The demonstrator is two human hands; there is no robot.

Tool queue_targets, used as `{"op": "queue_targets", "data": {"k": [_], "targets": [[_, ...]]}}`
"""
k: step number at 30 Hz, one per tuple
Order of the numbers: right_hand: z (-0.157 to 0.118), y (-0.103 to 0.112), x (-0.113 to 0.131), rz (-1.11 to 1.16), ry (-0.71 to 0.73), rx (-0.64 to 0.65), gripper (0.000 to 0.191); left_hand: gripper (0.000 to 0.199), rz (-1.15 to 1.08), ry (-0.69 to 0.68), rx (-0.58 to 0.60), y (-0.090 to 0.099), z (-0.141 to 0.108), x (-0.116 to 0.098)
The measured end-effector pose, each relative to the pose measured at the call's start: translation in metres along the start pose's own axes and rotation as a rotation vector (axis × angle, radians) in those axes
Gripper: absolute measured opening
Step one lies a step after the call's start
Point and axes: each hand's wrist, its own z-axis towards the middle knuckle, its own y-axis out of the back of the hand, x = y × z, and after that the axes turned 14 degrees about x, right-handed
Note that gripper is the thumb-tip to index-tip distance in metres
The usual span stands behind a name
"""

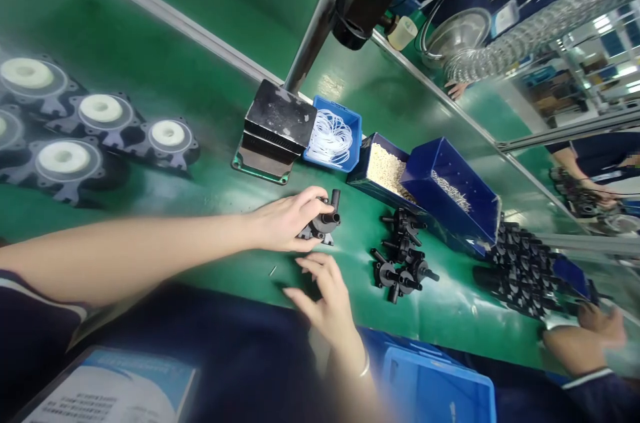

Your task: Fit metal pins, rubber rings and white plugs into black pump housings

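Observation:
My left hand [290,217] is closed over a black plastic pump housing [327,219] with pipe stubs, which sits on the green bench top. Its fingers cover part of the piece. Just below and nearer to me, my right hand [327,303] hovers with thumb and fingers apart, and I see nothing between them. A small metal screw or pin [273,271] lies on the bench left of my right hand. Several more black pump housings [400,263] are grouped to the right of both hands.
Behind my hands stand a black machine base [280,119], a blue tray [359,136] of white rings, a bin of beige pellets [385,166] and a bin of screws [453,193]. Motor parts with white discs [103,109] lie left. A co-worker's hands [583,339] are right.

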Motion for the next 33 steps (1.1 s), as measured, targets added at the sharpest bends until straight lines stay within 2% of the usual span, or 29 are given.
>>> {"op": "queue_targets", "data": {"k": [2,5,11,16,17,19,21,24,26,28,33], "targets": [[0.000,-0.008,0.002,-0.078,0.029,0.090,0.047,0.057,-0.022,0.006,0.009,0.001,0.000,-0.001],[0.009,-0.018,0.004,-0.182,0.104,0.138,0.044,0.057,-0.046,0.014,0.011,0.003,0.000,-0.002],[0.031,-0.029,0.017,-0.270,0.130,0.104,0.023,0.059,-0.108,0.007,0.048,0.012,0.002,0.001],[0.035,-0.022,0.036,-0.624,0.118,0.284,0.022,0.058,-0.132,0.006,0.053,0.015,0.002,0.002],[0.035,-0.018,0.038,-0.632,0.114,0.324,0.022,0.058,-0.136,0.013,0.054,0.015,0.002,0.002],[0.036,-0.008,0.039,-0.506,0.110,0.337,0.020,0.058,-0.145,0.029,0.059,0.014,0.002,0.001],[0.035,0.005,0.036,-0.247,0.110,0.246,0.016,0.057,-0.154,0.043,0.067,0.014,0.002,0.001],[0.031,0.024,0.030,0.040,0.048,-0.019,0.012,0.056,-0.163,0.045,0.065,0.013,0.001,0.001],[0.029,0.035,0.025,0.044,-0.021,-0.201,0.012,0.056,-0.160,0.036,0.056,0.012,0.001,0.001],[0.030,0.039,0.020,-0.009,-0.074,-0.322,0.012,0.057,-0.153,0.031,0.046,0.011,0.002,0.001],[0.038,0.034,0.005,-0.016,-0.085,-0.325,0.011,0.057,-0.136,0.055,0.072,0.011,0.002,0.000]]}}
